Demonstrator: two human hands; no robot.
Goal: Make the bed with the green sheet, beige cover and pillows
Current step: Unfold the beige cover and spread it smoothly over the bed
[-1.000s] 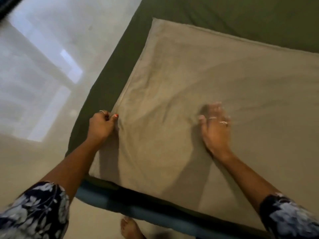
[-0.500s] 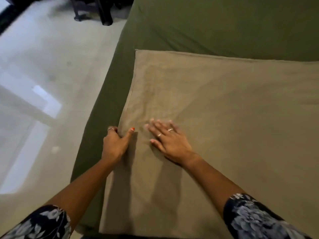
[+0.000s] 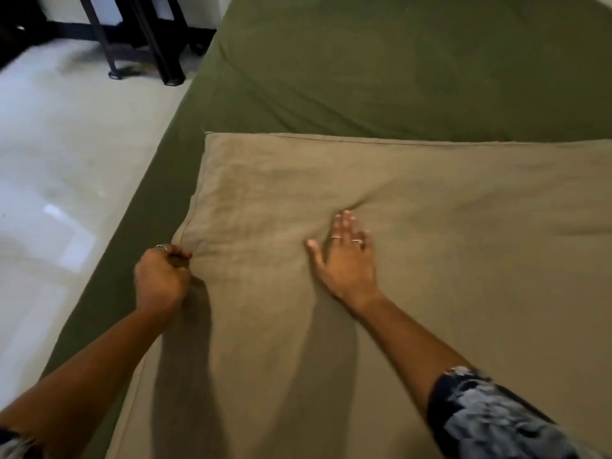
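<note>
The beige cover (image 3: 447,243) lies spread over the near part of the bed, on top of the green sheet (image 3: 381,67), which shows beyond it and along the left side. My left hand (image 3: 160,281) pinches the cover's left edge in curled fingers. My right hand (image 3: 344,260) lies flat on the cover with straight fingers, and a small crease runs out from its fingertips. No pillows are in view.
A pale glossy floor (image 3: 59,167) runs along the bed's left side. Dark furniture legs (image 3: 165,51) stand on it near the bed's far left corner.
My right hand has slid rightwards and further up across the cover, away from my left hand. My left hand's fingers have curled tighter on the edge. The view has tilted up.
</note>
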